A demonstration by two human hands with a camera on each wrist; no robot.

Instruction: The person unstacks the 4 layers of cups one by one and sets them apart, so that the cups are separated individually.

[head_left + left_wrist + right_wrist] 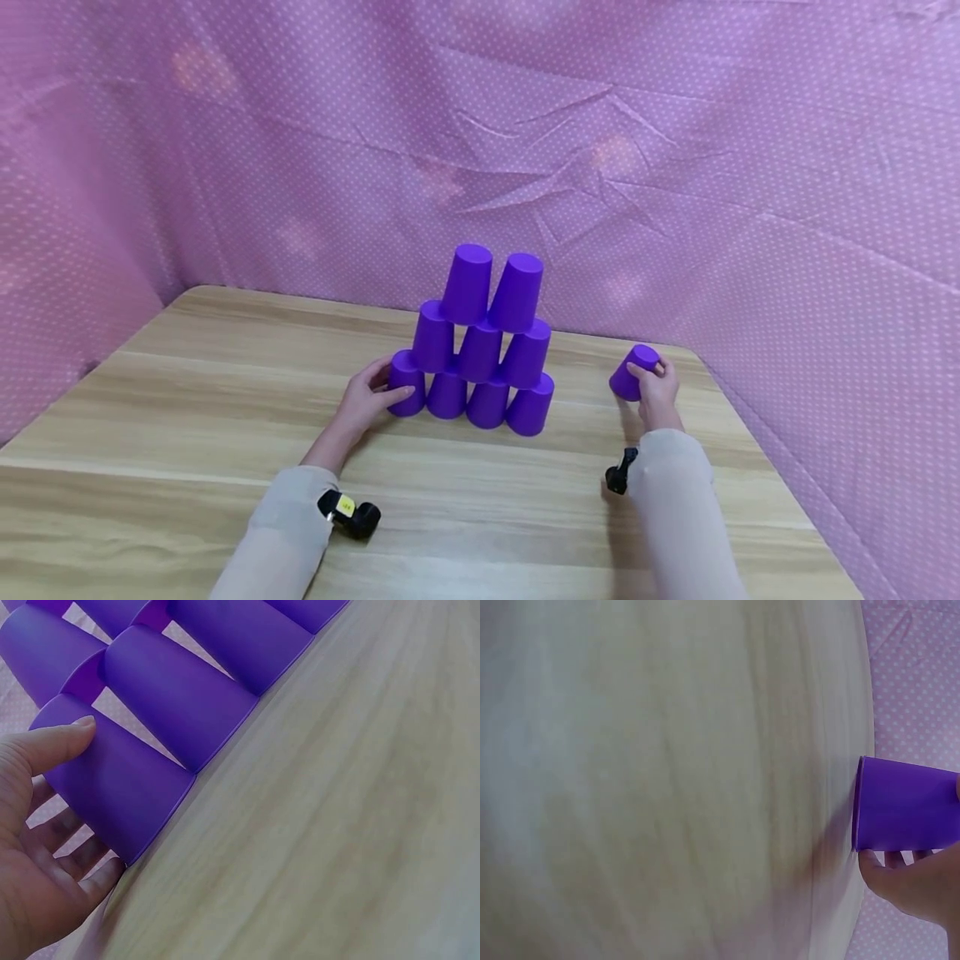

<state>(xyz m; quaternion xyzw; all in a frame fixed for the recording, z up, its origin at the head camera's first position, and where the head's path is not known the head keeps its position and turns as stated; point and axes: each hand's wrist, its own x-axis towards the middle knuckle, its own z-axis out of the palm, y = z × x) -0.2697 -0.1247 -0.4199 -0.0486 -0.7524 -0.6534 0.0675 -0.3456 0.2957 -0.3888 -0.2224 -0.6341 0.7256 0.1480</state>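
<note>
Purple cups, mouths down, form a stepped stack (480,352) in the head view: several in the bottom row, three above, two on top. My left hand (369,397) holds the leftmost bottom cup (406,390), thumb across its near side and fingers round its outer side. The left wrist view shows that cup (120,784) under the edge of a second-row cup (49,656). Off to the right, my right hand (657,387) grips a separate purple cup (632,375), also mouth down. Whether its rim touches the table I cannot tell.
The stack stands on a wood-grain table (225,400), near its far edge. Behind and beside it hangs a pink dotted cloth (337,150). Black wrist cameras (351,515) sit on both light sleeves (678,500).
</note>
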